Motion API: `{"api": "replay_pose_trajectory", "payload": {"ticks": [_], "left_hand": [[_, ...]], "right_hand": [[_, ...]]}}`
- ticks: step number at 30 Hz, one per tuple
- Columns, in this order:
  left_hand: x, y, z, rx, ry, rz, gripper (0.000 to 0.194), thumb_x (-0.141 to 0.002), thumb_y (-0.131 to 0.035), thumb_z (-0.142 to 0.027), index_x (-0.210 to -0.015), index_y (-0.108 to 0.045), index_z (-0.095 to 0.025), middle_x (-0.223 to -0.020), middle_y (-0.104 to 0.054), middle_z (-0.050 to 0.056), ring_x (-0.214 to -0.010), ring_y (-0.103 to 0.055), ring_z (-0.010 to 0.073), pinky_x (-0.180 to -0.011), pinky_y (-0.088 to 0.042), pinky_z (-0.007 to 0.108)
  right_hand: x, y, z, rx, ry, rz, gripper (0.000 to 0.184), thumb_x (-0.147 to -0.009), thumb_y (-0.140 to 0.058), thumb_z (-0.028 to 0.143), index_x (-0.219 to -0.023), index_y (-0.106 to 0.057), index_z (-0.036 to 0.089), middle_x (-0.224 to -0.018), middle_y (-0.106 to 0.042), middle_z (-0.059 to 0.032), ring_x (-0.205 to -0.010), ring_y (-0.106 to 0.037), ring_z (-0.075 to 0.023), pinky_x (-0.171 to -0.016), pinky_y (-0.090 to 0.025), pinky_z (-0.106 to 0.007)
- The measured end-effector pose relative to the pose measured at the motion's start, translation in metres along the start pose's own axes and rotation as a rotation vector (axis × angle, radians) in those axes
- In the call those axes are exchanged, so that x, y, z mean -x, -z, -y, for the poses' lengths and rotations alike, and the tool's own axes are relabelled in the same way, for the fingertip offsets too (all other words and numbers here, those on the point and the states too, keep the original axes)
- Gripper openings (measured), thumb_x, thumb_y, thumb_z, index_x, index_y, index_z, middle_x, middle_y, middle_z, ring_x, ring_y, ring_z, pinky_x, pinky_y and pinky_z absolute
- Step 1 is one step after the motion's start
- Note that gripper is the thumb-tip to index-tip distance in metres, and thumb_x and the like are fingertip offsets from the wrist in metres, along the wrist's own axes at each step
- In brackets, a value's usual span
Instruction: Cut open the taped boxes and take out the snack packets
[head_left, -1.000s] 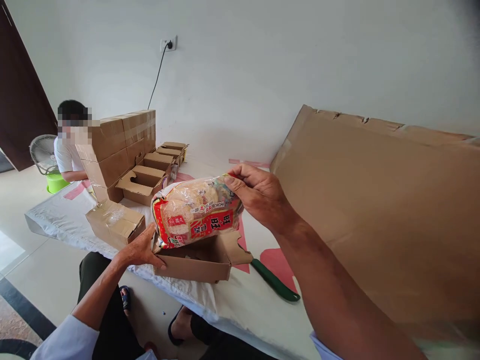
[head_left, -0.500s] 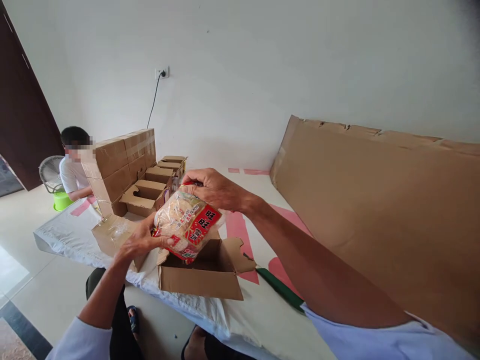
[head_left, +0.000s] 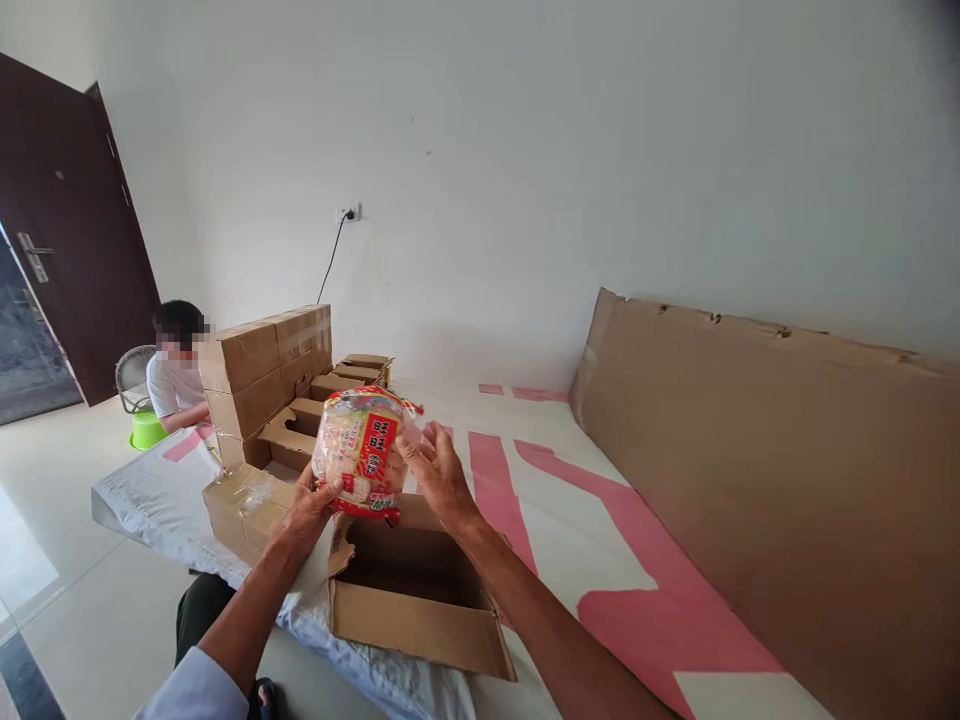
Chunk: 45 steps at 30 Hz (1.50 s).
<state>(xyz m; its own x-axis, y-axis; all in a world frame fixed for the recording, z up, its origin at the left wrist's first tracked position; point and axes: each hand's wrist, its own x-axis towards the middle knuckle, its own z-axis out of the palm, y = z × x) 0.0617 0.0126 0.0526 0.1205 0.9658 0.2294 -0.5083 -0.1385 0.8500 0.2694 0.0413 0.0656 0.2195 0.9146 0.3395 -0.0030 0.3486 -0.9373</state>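
A clear and red plastic bag of rice crackers (head_left: 356, 450), printed with large characters, is held up in front of me. My left hand (head_left: 311, 510) grips its lower left side, thumb across the front. At the bag's right edge is my right hand (head_left: 444, 480), fingers apart and loosely bent. Its thumb is close to the plastic, and whether it touches I cannot tell. Below both hands stands an open cardboard box (head_left: 420, 625) with its flaps spread. The visible inside shows bare cardboard.
Stacked closed cartons (head_left: 251, 375) and several open boxes (head_left: 300, 425) line the left of the covered table (head_left: 585, 540). A taped carton (head_left: 244, 505) sits nearer. A large cardboard sheet (head_left: 765, 480) leans at right. Another person (head_left: 176, 385) is behind the stack.
My right hand has let go of the bag's top corner and moved to its right side, fingers spreading. The bag has turned more upright in my left hand. The camera view has shifted.
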Motion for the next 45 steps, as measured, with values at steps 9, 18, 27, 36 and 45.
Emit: {"api": "replay_pose_trajectory", "payload": {"ticks": [9,18,27,36,45], "left_hand": [[-0.014,0.013,-0.009,-0.095,0.078,0.127,0.058,-0.069,-0.098,-0.040,-0.117,-0.075,-0.016,-0.119,-0.081,0.015,-0.103,-0.080,0.0308,-0.085,-0.063,0.036],[-0.024,0.033,0.002,-0.258,0.160,0.070,0.067,-0.056,-0.104,-0.047,-0.108,-0.079,-0.015,-0.107,-0.082,0.013,-0.078,-0.077,0.0201,-0.063,-0.059,0.025],[-0.026,0.032,0.003,-0.294,0.169,0.057,0.066,-0.058,-0.104,-0.047,-0.110,-0.079,-0.016,-0.109,-0.081,0.012,-0.080,-0.077,0.0210,-0.064,-0.060,0.027],[-0.028,0.031,0.008,-0.282,0.193,0.027,0.068,-0.053,-0.106,-0.047,-0.107,-0.079,-0.016,-0.111,-0.081,0.012,-0.078,-0.076,0.0196,-0.061,-0.058,0.024],[-0.031,0.036,0.014,-0.271,0.202,-0.004,0.063,-0.054,-0.106,-0.042,-0.105,-0.078,-0.016,-0.102,-0.081,0.010,-0.075,-0.075,0.0183,-0.061,-0.057,0.023]], "right_hand": [[0.003,0.006,-0.024,-0.213,-0.147,0.301,0.066,-0.061,-0.089,0.080,-0.086,-0.068,0.022,-0.086,-0.075,-0.0035,-0.082,-0.068,-0.0230,-0.079,-0.057,-0.037],[0.002,0.007,-0.035,-0.205,-0.126,0.288,0.063,-0.061,-0.089,0.079,-0.083,-0.069,0.023,-0.092,-0.077,-0.0047,-0.088,-0.069,-0.0252,-0.085,-0.056,-0.039],[0.000,0.012,-0.042,-0.174,-0.105,0.281,0.062,-0.064,-0.087,0.079,-0.076,-0.063,0.022,-0.077,-0.068,0.0001,-0.077,-0.060,-0.0193,-0.075,-0.050,-0.033],[0.000,0.012,-0.045,-0.179,-0.119,0.285,0.064,-0.064,-0.085,0.081,-0.077,-0.063,0.022,-0.076,-0.066,0.0012,-0.076,-0.058,-0.0183,-0.074,-0.048,-0.033],[0.000,0.011,-0.047,-0.190,-0.143,0.290,0.058,-0.065,-0.086,0.075,-0.081,-0.069,0.023,-0.084,-0.073,-0.0020,-0.084,-0.067,-0.0223,-0.079,-0.053,-0.035]]}}
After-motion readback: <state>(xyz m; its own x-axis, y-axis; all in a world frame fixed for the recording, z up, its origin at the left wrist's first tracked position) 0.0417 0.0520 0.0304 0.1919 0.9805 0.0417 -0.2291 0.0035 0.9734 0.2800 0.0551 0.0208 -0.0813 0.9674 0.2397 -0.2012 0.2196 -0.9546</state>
